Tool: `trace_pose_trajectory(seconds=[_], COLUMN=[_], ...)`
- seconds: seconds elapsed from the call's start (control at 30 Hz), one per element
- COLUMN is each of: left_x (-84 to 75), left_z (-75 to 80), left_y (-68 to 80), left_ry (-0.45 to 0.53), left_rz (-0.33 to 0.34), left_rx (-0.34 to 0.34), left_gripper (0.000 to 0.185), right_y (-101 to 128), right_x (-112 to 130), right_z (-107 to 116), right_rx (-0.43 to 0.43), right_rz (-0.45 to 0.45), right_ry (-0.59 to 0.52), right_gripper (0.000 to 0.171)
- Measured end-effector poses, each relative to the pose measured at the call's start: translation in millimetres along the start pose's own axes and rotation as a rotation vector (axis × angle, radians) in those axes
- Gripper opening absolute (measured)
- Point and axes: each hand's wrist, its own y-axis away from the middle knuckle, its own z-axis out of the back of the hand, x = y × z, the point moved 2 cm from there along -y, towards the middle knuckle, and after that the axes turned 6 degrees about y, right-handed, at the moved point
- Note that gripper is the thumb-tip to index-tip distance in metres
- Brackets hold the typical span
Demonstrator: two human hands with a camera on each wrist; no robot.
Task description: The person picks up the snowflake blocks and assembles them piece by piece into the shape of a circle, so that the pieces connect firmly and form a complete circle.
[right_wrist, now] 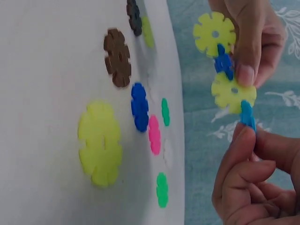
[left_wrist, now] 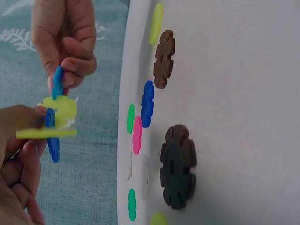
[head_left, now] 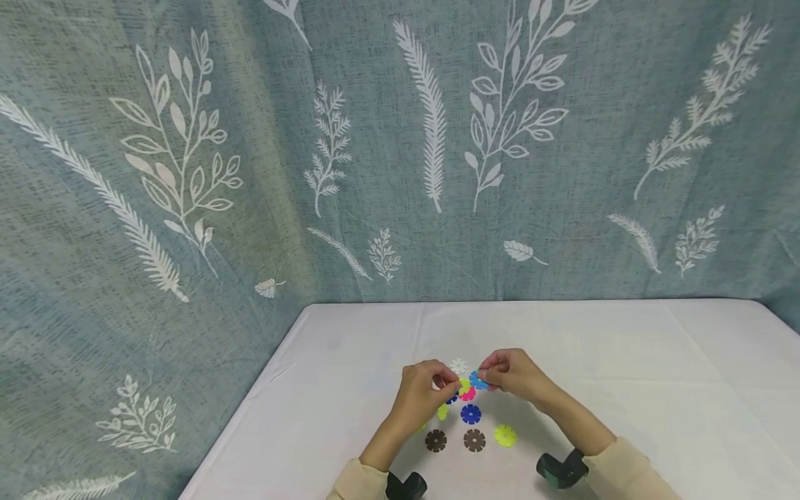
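Observation:
My left hand point(head_left: 420, 392) pinches a short chain of notched plastic discs above the white table. In the right wrist view, the chain runs from a yellow disc point(right_wrist: 225, 35) through a dark blue disc point(right_wrist: 224, 65), set crosswise, to a second yellow disc point(right_wrist: 229, 97). Opposite it, my right hand point(head_left: 515, 375) pinches a light blue disc point(head_left: 478, 380) between thumb and fingers. The light blue disc's edge meets the rim of the second yellow disc, notch against notch, turned across it. Fingertips hide part of the dark blue disc.
Loose discs lie flat on the table point(head_left: 675, 389) below my hands: two brown, including one brown disc point(head_left: 474, 440), a dark blue disc point(head_left: 471, 414), a yellow disc point(head_left: 505, 436), a pink disc point(right_wrist: 154, 135), green discs point(right_wrist: 162, 190) and white ones. A leaf-patterned curtain point(head_left: 387, 173) hangs behind.

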Motion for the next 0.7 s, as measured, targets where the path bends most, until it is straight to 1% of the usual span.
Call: trace_pose_trajectory(seconds=[0.1,0.27,0.3,0.33,0.37,0.4,0.53,0.6,0.7], left_x=[-0.7,-3.7,-4.6,-5.6,-6.6,-7.3,-5.8,-2.3,3.2], left_z=[-1.2,-3.6,-4.1,-4.5,-4.6,-4.1,2.9,5.8,6.0], left_y=[0.3,2.5,3.4,3.6,3.5,2.7,-4.3,-8.2,-12.5], left_ry=[-0.003,-0.059,-0.071,-0.070,-0.060,-0.034,0.121,0.186,0.264], left_rz=[-0.019,-0.087,-0.092,-0.088,-0.074,-0.046,0.108,0.179,0.246], left_rx=[-0.027,-0.117,-0.126,-0.121,-0.102,-0.068,0.076,0.105,0.116], left_gripper=[0.005,0.007,0.007,0.007,0.007,0.006,0.009,0.014,0.019], right_y=[0,2,3,3,3,4,1,0,1], right_x=[1,6,6,5,4,3,-5,-8,-9], right_z=[-2,-7,-8,-9,-10,-10,-9,-8,-8], right_rx=[-0.009,-0.044,-0.047,-0.039,-0.029,-0.022,0.010,0.008,0.012], right_rz=[-0.023,-0.055,-0.060,-0.050,-0.036,-0.015,0.098,0.136,0.165], right_ry=[-0.017,-0.102,-0.123,-0.134,-0.142,-0.137,-0.099,-0.074,-0.073], right_gripper=[0.014,0.014,0.014,0.015,0.015,0.016,0.020,0.021,0.022])
